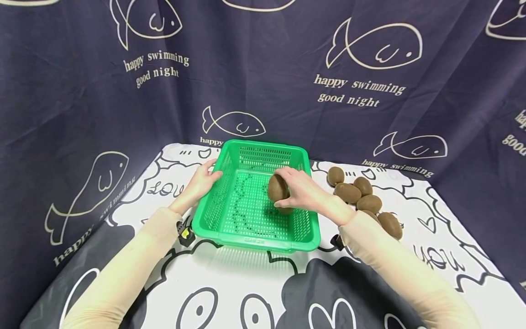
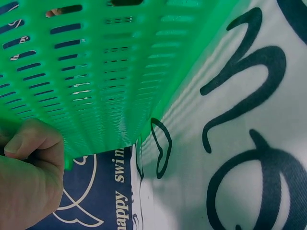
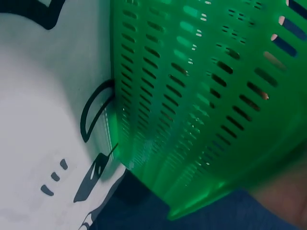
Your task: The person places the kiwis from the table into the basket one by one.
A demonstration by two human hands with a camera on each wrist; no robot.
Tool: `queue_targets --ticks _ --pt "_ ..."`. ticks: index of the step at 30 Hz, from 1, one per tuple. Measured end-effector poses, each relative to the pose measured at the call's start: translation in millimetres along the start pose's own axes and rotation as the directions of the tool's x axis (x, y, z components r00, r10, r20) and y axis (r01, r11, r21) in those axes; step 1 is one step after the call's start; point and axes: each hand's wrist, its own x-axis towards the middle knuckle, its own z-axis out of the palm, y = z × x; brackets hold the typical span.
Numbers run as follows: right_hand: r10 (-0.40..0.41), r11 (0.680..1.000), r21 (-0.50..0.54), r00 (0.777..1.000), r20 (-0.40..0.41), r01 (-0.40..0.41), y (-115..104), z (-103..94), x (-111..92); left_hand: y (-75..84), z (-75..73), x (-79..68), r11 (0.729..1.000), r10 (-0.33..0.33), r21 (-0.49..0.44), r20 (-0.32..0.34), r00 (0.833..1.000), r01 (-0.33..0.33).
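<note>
- Head view: the right hand (image 1: 303, 189) holds a brown kiwifruit (image 1: 277, 188) over the right part of the green basket (image 1: 259, 241), fingers curved round its far side and thumb at the near side, pinching it between them.
- Below it, partly hidden by the thumb, a second kiwifruit (image 1: 285, 210) shows inside the basket.
- The fruit looks firm, fairly light and dry-skinned, so it should not slip much; a hard squeeze could bruise it. Round its middle seems the best place to take hold.
- The left hand (image 1: 202, 181) grips the basket's left rim. The basket looks like light, slightly flexible plastic, likely to slide if let go; the rim is the natural hold.
- More loose kiwifruit (image 1: 347, 193) lie close together on the surface (image 1: 230, 274), right of the basket. The right sleeve (image 1: 394, 269) covers part of this group, and the basket's right wall stands between it and the interior. A dark printed curtain (image 1: 263, 68) hangs behind.
- Left wrist view: the left fingers curl at the rim, beside the slotted wall.
- Right wrist view: the wall fills most of it; only blurred skin shows at the lower right, so I cannot tell the fingers' state from here.
</note>
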Motion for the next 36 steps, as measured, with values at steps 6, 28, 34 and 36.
queue_targets --ticks 6,28,34,36 --pt "0.023 0.999 -0.024 0.998 0.058 -0.022 -3.7 7.7 4.2 -0.2 1.0 -1.1 1.000 0.014 0.011 -0.008 1.000 -0.013" --pt "0.012 0.997 -0.076 0.980 0.198 0.004 -15.7 14.5 12.1 3.1 1.3 -3.1 0.999 0.018 0.031 -0.018 1.000 -0.018" --pt "0.009 0.996 -0.093 0.972 0.235 0.013 -16.1 17.4 11.8 1.7 2.0 -2.3 1.000 0.017 0.009 -0.018 1.000 -0.017" --pt "0.011 0.995 -0.094 0.966 0.260 0.014 -16.9 18.0 10.8 0.9 2.2 -1.6 1.000 0.017 0.006 -0.017 1.000 -0.017"
